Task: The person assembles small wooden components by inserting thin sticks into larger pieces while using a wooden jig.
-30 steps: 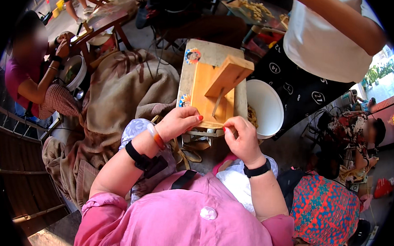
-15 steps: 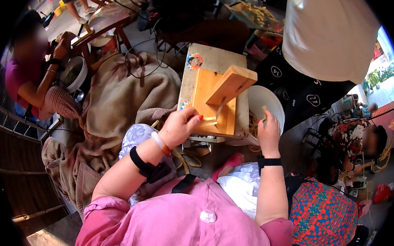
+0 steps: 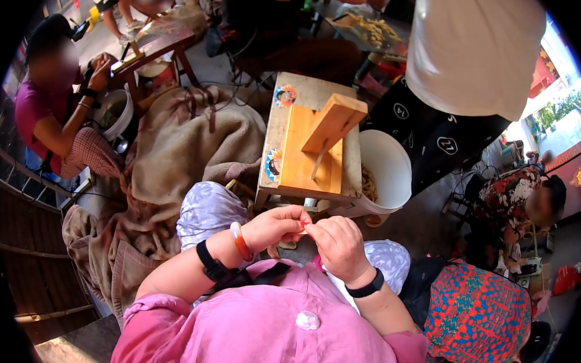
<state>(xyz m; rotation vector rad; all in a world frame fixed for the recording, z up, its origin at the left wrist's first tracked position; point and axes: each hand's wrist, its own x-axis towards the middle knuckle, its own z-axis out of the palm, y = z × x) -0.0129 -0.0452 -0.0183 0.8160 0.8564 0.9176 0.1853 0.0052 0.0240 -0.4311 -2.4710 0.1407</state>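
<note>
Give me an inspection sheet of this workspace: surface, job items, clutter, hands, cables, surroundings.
Surface: scuffed small table with a wooden board on it.
Job items: slanted wooden block and thin rod on the board; white bucket at right holding pale pieces.
Clutter: brown blanket heaped left of the table.
Hands: left hand and right hand meet over the lap, seemingly pinching a pale sliver, mostly hidden.
Cables: thin dark cables near the blanket's far end.
Surroundings: person in purple top at left, person in white shirt beyond the bucket, person in patterned clothing at right.
</note>
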